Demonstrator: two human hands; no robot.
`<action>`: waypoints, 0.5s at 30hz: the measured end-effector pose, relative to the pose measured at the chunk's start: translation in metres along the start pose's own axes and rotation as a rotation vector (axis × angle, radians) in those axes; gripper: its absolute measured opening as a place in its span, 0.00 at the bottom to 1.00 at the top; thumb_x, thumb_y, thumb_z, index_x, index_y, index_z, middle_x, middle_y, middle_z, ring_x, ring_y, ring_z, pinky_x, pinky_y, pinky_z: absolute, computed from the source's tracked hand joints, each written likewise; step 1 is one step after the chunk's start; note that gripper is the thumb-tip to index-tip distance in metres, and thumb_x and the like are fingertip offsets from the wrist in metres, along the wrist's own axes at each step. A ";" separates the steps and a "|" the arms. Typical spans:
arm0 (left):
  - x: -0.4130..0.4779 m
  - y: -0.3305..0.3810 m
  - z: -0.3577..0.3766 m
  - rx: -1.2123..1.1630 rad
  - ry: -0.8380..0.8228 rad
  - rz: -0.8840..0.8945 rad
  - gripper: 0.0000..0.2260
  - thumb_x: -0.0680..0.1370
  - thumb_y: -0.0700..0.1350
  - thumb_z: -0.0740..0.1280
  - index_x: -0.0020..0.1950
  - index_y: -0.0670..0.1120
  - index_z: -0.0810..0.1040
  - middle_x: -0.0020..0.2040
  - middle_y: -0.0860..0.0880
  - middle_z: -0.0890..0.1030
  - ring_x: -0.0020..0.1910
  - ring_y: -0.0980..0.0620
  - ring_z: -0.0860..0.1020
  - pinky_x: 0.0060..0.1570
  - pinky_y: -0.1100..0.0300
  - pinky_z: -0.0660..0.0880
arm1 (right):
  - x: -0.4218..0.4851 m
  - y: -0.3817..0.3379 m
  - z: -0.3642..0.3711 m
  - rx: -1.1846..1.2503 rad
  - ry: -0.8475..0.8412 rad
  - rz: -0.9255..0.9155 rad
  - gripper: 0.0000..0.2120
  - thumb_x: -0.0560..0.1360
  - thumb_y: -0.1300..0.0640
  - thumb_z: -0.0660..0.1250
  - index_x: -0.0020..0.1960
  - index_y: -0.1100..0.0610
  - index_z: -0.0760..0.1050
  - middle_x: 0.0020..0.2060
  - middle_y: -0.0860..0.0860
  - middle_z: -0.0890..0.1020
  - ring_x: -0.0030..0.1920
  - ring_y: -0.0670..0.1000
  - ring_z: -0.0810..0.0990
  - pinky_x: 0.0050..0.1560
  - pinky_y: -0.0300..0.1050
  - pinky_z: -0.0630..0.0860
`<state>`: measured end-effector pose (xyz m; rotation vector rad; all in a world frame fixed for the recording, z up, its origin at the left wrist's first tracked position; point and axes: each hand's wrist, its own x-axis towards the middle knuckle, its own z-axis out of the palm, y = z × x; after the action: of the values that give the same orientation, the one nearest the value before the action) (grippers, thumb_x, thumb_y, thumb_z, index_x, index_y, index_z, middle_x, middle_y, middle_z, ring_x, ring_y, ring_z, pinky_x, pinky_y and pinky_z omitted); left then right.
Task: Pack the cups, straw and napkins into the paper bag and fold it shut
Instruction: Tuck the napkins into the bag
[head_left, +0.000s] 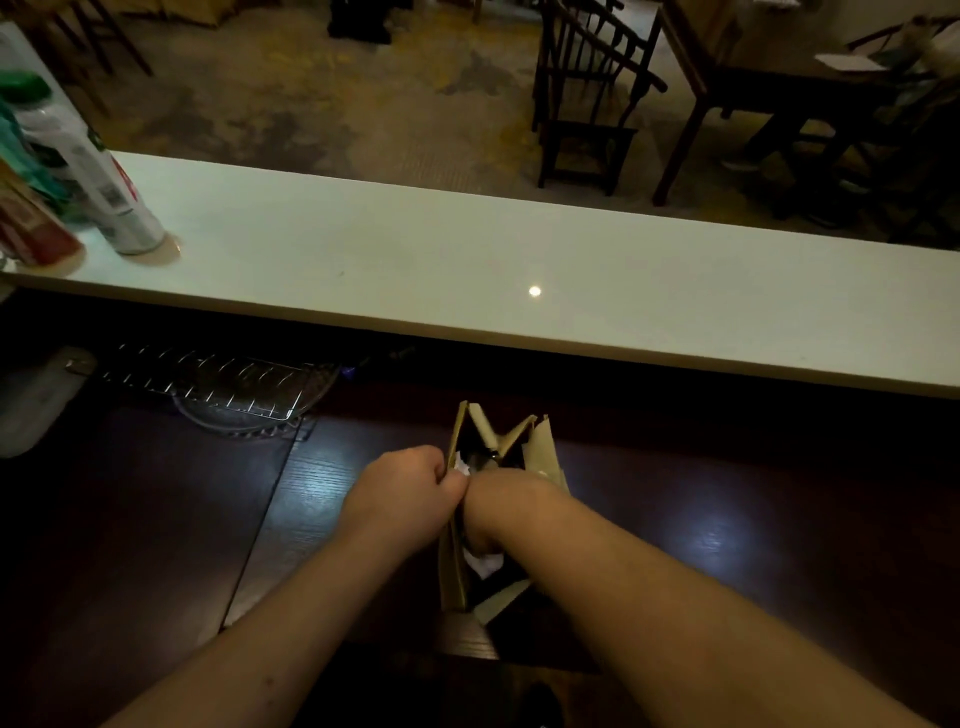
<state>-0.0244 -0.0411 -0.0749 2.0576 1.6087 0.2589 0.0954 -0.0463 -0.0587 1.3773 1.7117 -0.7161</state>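
Observation:
A brown paper bag (540, 452) stands open on the dark wooden counter, just below the white ledge. My left hand (410, 488) pinches the bag's left rim and holds the mouth apart. My right hand (480, 530) reaches down inside the bag; only its wrist and part of the hand show, so its fingers are hidden. White napkin paper (485, 564) shows inside the bag beside my right hand, and another white scrap (462, 465) sits near the left rim. Cups and straw cannot be made out in the dark interior.
A white ledge (467, 275) runs across above the counter, with a spray can (98, 176) and other containers at its left end. A wire rack (218, 384) lies on the dark counter (727, 519) at the left. Wooden chairs (587, 93) and a table stand on the floor beyond.

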 end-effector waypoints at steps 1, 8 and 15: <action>0.000 -0.002 -0.003 0.003 -0.026 -0.016 0.20 0.69 0.65 0.57 0.31 0.49 0.71 0.28 0.51 0.74 0.30 0.52 0.73 0.28 0.58 0.63 | -0.008 0.002 -0.004 0.021 0.007 -0.002 0.20 0.70 0.54 0.76 0.61 0.55 0.81 0.59 0.54 0.78 0.48 0.56 0.78 0.48 0.51 0.76; -0.011 -0.001 -0.015 0.160 -0.483 0.010 0.11 0.63 0.60 0.66 0.36 0.53 0.77 0.42 0.52 0.85 0.44 0.47 0.83 0.36 0.56 0.71 | -0.055 0.063 -0.030 0.120 0.862 -0.066 0.20 0.68 0.39 0.70 0.55 0.49 0.76 0.47 0.49 0.78 0.50 0.54 0.77 0.44 0.50 0.76; 0.016 0.011 -0.032 0.443 -0.272 0.138 0.10 0.77 0.54 0.64 0.47 0.50 0.80 0.50 0.46 0.85 0.51 0.41 0.83 0.41 0.53 0.73 | -0.030 0.103 -0.013 0.128 0.652 0.232 0.08 0.71 0.49 0.69 0.48 0.50 0.79 0.46 0.50 0.81 0.49 0.55 0.78 0.45 0.50 0.71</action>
<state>-0.0254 -0.0188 -0.0446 2.4075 1.4517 -0.3499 0.1948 -0.0253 -0.0210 2.0132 1.9574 -0.2532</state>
